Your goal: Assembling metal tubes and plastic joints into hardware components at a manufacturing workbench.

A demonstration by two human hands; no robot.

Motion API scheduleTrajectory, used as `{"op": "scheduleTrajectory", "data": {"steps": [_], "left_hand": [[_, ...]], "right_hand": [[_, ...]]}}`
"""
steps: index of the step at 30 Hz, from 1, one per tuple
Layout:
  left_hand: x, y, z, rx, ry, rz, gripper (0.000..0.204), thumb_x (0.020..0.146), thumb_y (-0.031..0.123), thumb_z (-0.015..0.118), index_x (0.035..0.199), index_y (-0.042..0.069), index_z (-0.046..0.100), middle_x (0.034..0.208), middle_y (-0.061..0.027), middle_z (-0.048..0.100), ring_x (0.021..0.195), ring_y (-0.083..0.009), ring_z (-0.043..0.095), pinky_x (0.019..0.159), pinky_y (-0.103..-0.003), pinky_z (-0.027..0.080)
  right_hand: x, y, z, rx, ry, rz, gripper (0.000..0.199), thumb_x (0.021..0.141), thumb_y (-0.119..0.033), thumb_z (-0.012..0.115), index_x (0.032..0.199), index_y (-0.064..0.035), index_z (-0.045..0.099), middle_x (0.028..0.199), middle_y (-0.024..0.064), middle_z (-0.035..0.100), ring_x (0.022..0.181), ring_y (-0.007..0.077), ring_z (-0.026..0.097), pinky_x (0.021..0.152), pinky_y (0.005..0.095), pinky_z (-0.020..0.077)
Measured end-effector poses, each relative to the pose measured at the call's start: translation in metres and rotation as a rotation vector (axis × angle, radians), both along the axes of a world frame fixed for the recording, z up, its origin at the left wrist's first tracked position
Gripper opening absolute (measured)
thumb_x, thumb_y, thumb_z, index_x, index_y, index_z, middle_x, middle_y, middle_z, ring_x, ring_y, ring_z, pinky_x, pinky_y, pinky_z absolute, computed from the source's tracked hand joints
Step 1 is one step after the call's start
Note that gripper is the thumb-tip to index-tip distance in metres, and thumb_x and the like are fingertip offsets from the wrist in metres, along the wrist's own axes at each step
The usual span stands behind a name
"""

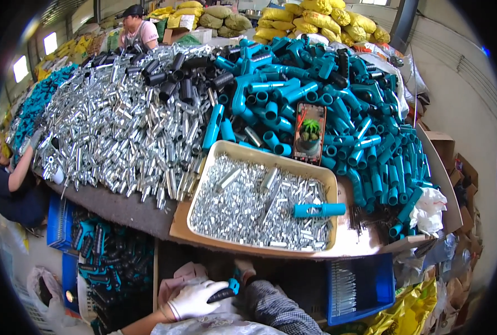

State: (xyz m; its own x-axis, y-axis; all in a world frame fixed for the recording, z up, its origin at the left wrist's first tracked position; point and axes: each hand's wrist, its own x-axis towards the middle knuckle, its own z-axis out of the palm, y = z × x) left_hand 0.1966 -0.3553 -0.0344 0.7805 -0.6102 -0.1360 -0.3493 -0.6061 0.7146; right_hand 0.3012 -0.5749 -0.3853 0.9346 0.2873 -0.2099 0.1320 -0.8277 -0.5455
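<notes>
I see the surface heaped with metal tubes and teal pipes, well beyond my fingers, and a tray of small metal bits nearer them. My left hand, gloved white, has its fingers closed round a black-and-teal handle. My right hand's fingers are hidden, so I cannot tell their state.
</notes>
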Motion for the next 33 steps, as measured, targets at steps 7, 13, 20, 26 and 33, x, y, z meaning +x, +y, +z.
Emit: {"op": "scheduleTrajectory", "data": {"steps": [7, 13, 20, 26, 33], "left_hand": [[0.005, -0.002, -0.035, 0.07, 0.073, 0.114, 0.053, 0.085, 0.047, 0.072, 0.127, 0.017, 0.063, 0.105, -0.0156, 0.07, 0.095, -0.0353, 0.068, 0.082, -0.044, 0.054], [0.015, -0.008, -0.065, -0.01, 0.172, 0.121, 0.047, 0.087, 0.039, 0.068, 0.124, 0.012, 0.063, 0.107, -0.0194, 0.07, 0.097, -0.0407, 0.067, 0.08, -0.049, 0.053], [0.016, -0.029, -0.06, 0.126, -0.018, 0.149, 0.054, 0.085, 0.05, 0.07, 0.127, 0.016, 0.063, 0.102, -0.0162, 0.071, 0.087, -0.0375, 0.07, 0.076, -0.046, 0.057], [0.047, -0.069, -0.071, 0.343, 0.288, 0.161, 0.059, 0.086, 0.041, 0.065, 0.13, 0.007, 0.05, 0.106, -0.0219, 0.069, 0.09, -0.0426, 0.068, 0.079, -0.053, 0.053], [0.044, -0.049, -0.105, 0.29, 0.333, 0.281, 0.06, 0.08, 0.035, 0.066, 0.126, -0.001, 0.055, 0.096, -0.0261, 0.07, 0.087, -0.0438, 0.068, 0.078, -0.051, 0.054]], "right_hand": [[0.021, 0.019, -0.025, -0.073, 0.009, 0.14, 0.042, 0.099, -0.033, 0.046, 0.137, -0.016, 0.057, 0.142, 0.0178, 0.054, 0.132, 0.0327, 0.052, 0.112, 0.0411, 0.0401], [0.026, 0.016, -0.03, -0.005, 0.044, 0.137, 0.042, 0.098, -0.031, 0.048, 0.136, -0.015, 0.058, 0.142, 0.018, 0.055, 0.132, 0.033, 0.052, 0.111, 0.0407, 0.0408], [0.012, 0.007, -0.036, 0.054, 0.091, 0.139, 0.042, 0.096, -0.028, 0.05, 0.135, -0.0138, 0.059, 0.142, 0.0182, 0.055, 0.132, 0.0333, 0.052, 0.111, 0.0403, 0.0417], [-0.022, -0.016, -0.066, 0.069, 0.142, 0.087, 0.042, 0.095, -0.026, 0.052, 0.134, -0.0128, 0.06, 0.141, 0.0184, 0.055, 0.131, 0.0335, 0.052, 0.111, 0.04, 0.0424], [-0.025, 0.038, 0.164, 0.095, 0.167, 0.036, 0.038, 0.096, -0.036, 0.047, 0.115, -0.0123, 0.069, 0.118, 0.0223, 0.067, 0.109, 0.0375, 0.065, 0.097, 0.049, 0.0492]]}}
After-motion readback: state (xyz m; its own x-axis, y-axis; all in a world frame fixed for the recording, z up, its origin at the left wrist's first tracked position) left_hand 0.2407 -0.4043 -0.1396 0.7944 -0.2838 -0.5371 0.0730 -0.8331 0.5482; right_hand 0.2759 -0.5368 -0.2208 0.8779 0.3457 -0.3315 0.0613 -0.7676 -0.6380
